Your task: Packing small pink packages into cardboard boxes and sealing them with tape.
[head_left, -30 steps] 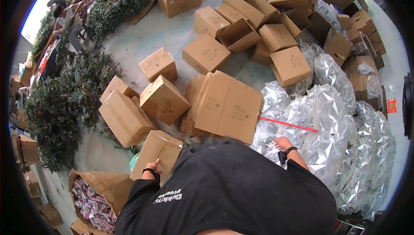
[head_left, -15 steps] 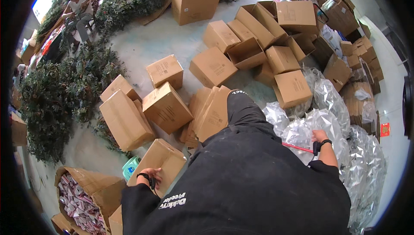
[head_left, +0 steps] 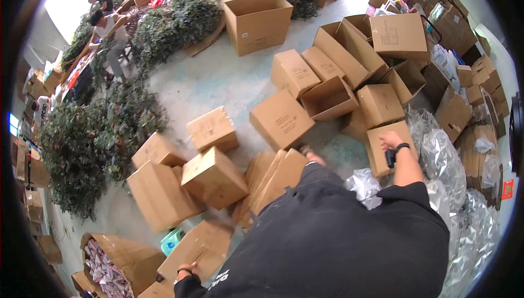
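Left hand lay over the near carton, perhaps steadying it; grip and contact could not be told. Flattened cartons leaned together, presumably propping one another. Right hand, fingers curled, overlapped the far carton, beside silvery bundles; hold unclear.

Just beneath the right hand, a cardboard box blocks the way down; to the hand's right, silver bundles in clear plastic form a barrier. Leftward, a strip of floor gives passage until the person's foot.
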The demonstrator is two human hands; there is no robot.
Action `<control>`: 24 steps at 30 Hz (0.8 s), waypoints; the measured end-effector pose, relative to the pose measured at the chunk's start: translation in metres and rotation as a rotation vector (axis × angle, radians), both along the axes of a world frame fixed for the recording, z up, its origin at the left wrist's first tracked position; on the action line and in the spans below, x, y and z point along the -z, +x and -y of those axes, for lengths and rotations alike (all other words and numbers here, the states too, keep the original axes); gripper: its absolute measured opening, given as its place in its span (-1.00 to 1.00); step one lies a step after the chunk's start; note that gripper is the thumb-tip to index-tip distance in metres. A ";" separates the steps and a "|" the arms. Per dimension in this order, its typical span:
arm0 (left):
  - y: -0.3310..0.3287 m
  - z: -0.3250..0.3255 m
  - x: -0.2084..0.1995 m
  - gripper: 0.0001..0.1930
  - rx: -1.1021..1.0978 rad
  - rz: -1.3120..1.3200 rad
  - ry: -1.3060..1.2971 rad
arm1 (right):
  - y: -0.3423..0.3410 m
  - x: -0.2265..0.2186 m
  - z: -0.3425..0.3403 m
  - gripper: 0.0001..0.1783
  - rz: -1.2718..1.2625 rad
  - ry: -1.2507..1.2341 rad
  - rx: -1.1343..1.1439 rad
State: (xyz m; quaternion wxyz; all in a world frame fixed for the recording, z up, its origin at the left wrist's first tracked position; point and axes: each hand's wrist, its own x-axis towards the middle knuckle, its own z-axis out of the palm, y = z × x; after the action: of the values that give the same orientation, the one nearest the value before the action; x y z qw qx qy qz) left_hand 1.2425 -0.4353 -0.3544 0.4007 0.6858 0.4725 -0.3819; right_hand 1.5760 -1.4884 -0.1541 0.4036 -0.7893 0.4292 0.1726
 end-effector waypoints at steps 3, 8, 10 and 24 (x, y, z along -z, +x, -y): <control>0.087 0.080 -0.026 -0.58 0.226 -0.019 0.031 | 0.085 0.065 0.056 -0.59 -0.096 -0.005 -0.185; 0.222 0.184 -0.127 -0.59 0.198 -0.181 0.176 | 0.240 0.191 0.090 -0.52 -0.211 -0.489 -0.504; 0.255 0.227 -0.166 -0.60 0.177 -0.266 0.215 | 0.279 0.237 0.109 -0.58 -0.217 -0.495 -0.552; 0.251 0.447 -0.141 -0.63 -0.329 -0.141 0.126 | 0.337 0.285 0.148 -0.71 -0.521 -0.632 -0.894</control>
State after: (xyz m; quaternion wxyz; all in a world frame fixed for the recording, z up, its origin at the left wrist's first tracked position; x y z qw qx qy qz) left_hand 1.4935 -0.8825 -0.2132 0.3800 0.5946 0.6282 -0.3278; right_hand 1.9125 -1.6368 -0.4394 -0.0804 -0.9065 0.1714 0.3773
